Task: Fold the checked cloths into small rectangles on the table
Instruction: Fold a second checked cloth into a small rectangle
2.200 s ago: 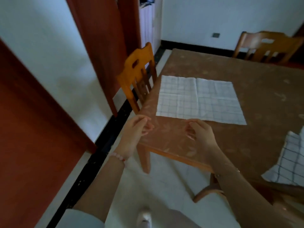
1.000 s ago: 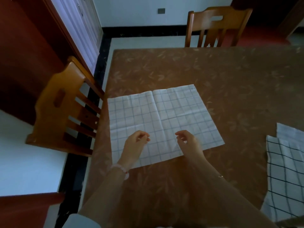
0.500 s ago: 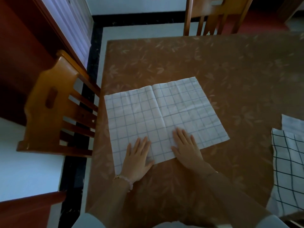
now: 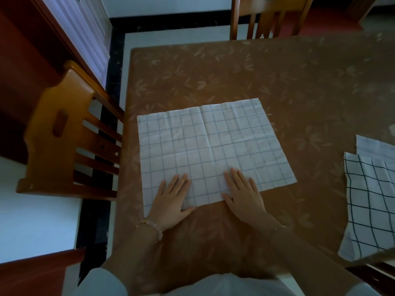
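Note:
A white cloth with a fine blue check (image 4: pixel 213 146) lies spread flat on the brown table (image 4: pixel 245 71), creases crossing its middle. My left hand (image 4: pixel 172 199) rests palm down on its near edge, fingers spread. My right hand (image 4: pixel 244 194) lies flat beside it on the same edge, also with fingers apart. Neither hand grips the cloth. A second cloth with a bolder dark check (image 4: pixel 372 201) lies at the table's right edge, over another pale cloth (image 4: pixel 374 146).
A wooden chair (image 4: pixel 64 135) stands close against the table's left side. Another chair (image 4: pixel 271 16) stands at the far side. A white tiled floor with a black border (image 4: pixel 115 60) runs along the left.
I have stepped up to the table. My hands went from loosely curled above the cloth to flat on its near edge. In the last half second they have barely moved.

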A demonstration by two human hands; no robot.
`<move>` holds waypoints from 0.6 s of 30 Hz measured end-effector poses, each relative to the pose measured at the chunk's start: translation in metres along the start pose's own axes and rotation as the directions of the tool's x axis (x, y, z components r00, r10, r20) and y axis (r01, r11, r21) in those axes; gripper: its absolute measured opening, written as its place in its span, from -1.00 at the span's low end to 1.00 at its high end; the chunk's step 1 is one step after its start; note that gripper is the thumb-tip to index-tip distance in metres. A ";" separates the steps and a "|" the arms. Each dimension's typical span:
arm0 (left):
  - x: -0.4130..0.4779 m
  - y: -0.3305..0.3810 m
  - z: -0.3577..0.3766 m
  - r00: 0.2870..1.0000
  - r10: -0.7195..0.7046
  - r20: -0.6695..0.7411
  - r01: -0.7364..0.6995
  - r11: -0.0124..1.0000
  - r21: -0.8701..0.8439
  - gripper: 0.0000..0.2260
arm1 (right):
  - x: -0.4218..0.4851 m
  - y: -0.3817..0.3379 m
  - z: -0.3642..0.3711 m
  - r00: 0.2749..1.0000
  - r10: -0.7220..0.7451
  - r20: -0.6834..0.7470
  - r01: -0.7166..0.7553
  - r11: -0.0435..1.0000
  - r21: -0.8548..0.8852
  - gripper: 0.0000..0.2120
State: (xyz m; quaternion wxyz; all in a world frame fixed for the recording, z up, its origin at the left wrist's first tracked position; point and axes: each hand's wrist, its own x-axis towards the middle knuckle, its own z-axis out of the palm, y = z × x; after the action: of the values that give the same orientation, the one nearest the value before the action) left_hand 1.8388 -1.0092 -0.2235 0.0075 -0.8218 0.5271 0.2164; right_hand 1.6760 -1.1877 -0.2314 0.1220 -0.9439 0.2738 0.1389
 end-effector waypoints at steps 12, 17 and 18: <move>-0.004 0.019 -0.012 0.996 -0.083 0.027 0.085 0.995 -0.048 -0.32 | 0.000 0.000 -0.010 0.999 -0.012 0.049 0.006 0.993 0.117 -0.42; -0.001 0.019 -0.008 0.995 -0.102 -0.009 0.101 0.994 -0.038 -0.34 | -0.001 0.000 -0.011 0.998 -0.017 0.063 0.006 0.985 0.171 -0.42; -0.001 0.019 -0.008 0.995 -0.100 -0.015 0.100 0.994 -0.041 -0.35 | -0.002 0.001 -0.011 0.998 -0.018 0.063 0.007 0.985 0.170 -0.41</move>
State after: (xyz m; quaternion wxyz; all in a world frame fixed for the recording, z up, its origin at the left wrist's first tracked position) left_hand 1.8248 -1.0183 -0.2121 -0.0027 -0.8490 0.4809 0.2191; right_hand 1.6763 -1.1909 -0.2207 0.2115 -0.9268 0.2745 0.1446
